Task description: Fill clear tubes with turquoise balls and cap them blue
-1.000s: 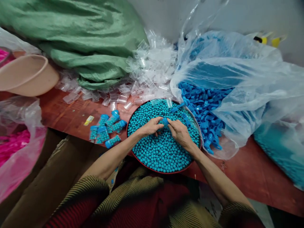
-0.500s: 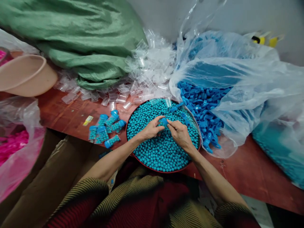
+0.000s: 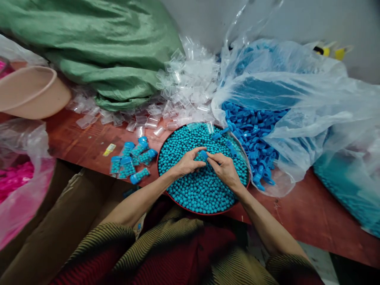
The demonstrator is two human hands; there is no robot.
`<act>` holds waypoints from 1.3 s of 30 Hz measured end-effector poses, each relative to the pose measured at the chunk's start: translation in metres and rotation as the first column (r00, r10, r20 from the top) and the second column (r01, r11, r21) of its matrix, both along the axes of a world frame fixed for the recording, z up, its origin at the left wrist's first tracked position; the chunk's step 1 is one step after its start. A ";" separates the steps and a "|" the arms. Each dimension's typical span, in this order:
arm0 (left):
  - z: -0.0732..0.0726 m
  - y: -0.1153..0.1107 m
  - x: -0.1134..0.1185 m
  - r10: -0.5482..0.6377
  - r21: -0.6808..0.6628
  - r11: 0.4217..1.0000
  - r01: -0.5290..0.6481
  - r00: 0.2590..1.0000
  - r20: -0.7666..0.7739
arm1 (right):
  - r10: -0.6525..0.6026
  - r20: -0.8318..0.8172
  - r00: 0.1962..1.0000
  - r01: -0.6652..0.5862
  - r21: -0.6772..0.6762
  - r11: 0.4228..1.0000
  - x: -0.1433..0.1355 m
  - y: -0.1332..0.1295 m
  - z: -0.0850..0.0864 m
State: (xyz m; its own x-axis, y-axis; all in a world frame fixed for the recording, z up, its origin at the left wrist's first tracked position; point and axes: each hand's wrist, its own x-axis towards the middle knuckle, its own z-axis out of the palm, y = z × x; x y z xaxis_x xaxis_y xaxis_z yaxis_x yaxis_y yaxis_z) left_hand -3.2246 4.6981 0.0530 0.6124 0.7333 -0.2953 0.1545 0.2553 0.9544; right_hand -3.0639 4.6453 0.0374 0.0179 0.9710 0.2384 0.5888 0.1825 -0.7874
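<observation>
A round red-rimmed tray (image 3: 170, 194) full of small turquoise beads (image 3: 198, 194) sits at the table's front edge. Over its middle, my left hand (image 3: 190, 162) grips a small clear bottle (image 3: 201, 156) of beads between thumb and fingers. My right hand (image 3: 222, 166) pinches the blue cap (image 3: 204, 154) at the bottle's right end. Left of the tray lie several filled bottles with blue caps (image 3: 139, 147). Loose blue caps (image 3: 252, 134) spill from a plastic bag at the right, and a few lie on the beads. Empty clear bottles (image 3: 190, 87) are heaped behind the tray.
A big green sack (image 3: 113, 47) stands at the back left, beside a beige tub (image 3: 35, 93). Pink pieces (image 3: 16, 180) lie in a bag at the left. A large clear bag (image 3: 314, 107) covers the right of the red table (image 3: 297, 213), with more turquoise beads (image 3: 341, 198) beyond.
Both hands have stayed together over the tray, with the bottle and cap still between them. The bottle has shifted very slightly; the whole view has moved a little.
</observation>
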 end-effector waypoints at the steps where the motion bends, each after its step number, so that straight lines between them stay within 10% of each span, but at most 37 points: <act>1: -0.001 -0.001 0.001 0.016 0.006 1.000 -0.016 1.000 0.008 | 0.027 0.021 0.999 -0.028 0.009 1.000 0.001 0.000 0.001; 8: -0.012 -0.008 0.008 0.104 0.088 0.991 -0.104 0.995 0.006 | 0.223 0.157 0.962 -0.236 0.069 0.969 0.011 0.006 0.007; 12: -0.010 -0.011 0.005 0.084 0.092 0.992 -0.083 0.996 -0.012 | 0.261 -0.038 0.965 -0.262 -0.025 0.965 0.021 0.005 0.009; 19: -0.004 -0.017 0.000 -0.037 0.088 0.995 0.043 0.997 -0.070 | -0.107 -0.498 0.861 0.001 -0.209 0.978 0.013 0.009 0.001; 25: -0.003 -0.020 0.005 0.104 0.062 0.993 -0.101 0.994 -0.044 | 0.098 -0.061 0.993 -0.099 -0.013 0.995 -0.004 -0.002 0.011; 39: 0.007 -0.030 0.014 0.233 0.146 0.961 -0.236 0.972 0.039 | 0.076 0.450 0.890 -0.131 0.093 0.987 -0.022 -0.009 0.003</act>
State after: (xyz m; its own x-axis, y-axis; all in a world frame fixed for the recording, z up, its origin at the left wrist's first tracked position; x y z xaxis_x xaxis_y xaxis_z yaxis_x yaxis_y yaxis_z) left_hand -3.2104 4.6686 0.0603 0.4232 0.8917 -0.1606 0.0865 0.1367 0.9868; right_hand -3.0862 4.6362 0.0407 -0.2153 0.9259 0.3105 0.8440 0.3364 -0.4178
